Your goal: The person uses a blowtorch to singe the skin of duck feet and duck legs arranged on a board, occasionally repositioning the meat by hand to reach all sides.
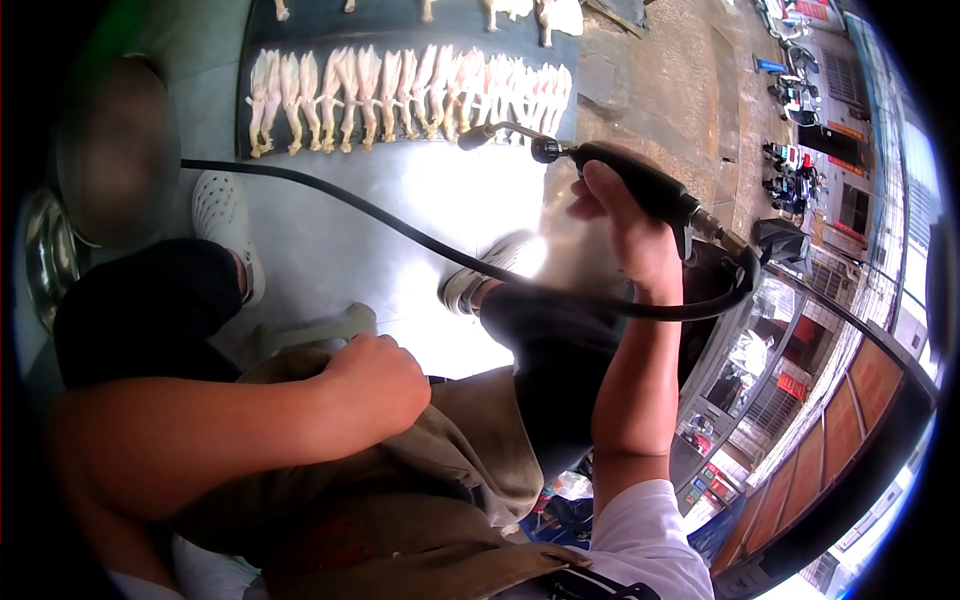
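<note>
My right hand (625, 215) is wrapped round the black handle of a gas torch (650, 190), whose thin bent metal nozzle points left. The nozzle tip is by the lower edge of a dark board (385, 25), and no flame is visible. On that board lies a close row of pale, raw poultry legs (390, 90) with their feet on, side by side. A black hose (370, 208) loops from the torch's rear end across to the left. My left hand (380, 382) rests closed on my lap, over the brown apron (440, 440), its fingertips hidden.
More pale poultry pieces (510, 12) lie at the top of the board. White clogs (225, 205) stand on the grey floor below it. A shiny metal bowl (50, 255) and a blurred round shape (118, 150) are at left. Parked scooters (795, 95) line the street at right.
</note>
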The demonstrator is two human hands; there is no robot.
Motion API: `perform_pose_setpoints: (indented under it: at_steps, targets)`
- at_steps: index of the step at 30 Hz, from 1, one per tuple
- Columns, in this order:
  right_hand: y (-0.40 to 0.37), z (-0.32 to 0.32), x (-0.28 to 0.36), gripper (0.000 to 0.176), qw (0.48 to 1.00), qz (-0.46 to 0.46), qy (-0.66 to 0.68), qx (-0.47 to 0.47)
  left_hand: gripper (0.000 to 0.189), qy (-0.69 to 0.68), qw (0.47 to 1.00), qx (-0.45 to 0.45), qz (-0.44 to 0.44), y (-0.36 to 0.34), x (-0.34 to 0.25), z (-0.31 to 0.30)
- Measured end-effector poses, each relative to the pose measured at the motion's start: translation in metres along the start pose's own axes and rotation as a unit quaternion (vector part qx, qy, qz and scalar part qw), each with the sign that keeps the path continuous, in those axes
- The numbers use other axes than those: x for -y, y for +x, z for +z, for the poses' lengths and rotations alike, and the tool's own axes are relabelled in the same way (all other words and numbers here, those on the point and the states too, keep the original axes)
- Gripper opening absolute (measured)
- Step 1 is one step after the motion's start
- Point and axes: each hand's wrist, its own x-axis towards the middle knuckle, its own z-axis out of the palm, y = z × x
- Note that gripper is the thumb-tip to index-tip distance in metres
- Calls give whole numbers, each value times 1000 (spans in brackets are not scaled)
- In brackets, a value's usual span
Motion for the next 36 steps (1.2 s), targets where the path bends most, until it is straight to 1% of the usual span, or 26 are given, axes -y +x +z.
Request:
perform_pose_setpoints:
  at_steps: [4, 8, 13, 17, 19, 22, 26, 29, 36]
  targets:
    - [4, -13, -8, 29, 998, 1, -32, -49, 11, -5, 1000, -7, -3, 1, 0, -1]
    - [9, -18, -9, 27, 996, 1, -56, -66, 11, -1, 1000, -14, -6, 3, -1, 0]
    - [16, -11, -2, 27, 996, 2, -63, -55, 11, 7, 1000, 6, 0, 3, 0, -5]
    - [19, -7, 1, 28, 998, 12, -52, -33, 10, -24, 1000, 14, -1, 0, 2, -13]
    - [21, -4, 2, 28, 997, 12, -56, -45, 10, -51, 999, 18, 0, -2, 2, -17]
    - [21, -3, 1, 28, 996, -1, -70, -50, 10, -14, 1000, -11, 4, -5, 2, -15]
    - [25, -2, -2, 28, 996, -2, -73, -45, 10, -18, 1000, -11, 5, -5, 2, -14]
    - [23, 1, -4, 30, 995, -31, -79, -53, 10, -21, 1000, -14, 9, -5, 3, -12]
    - [21, 1, -5, 32, 996, -29, -71, -53, 10, -16, 1000, -18, 4, -5, 1, -9]
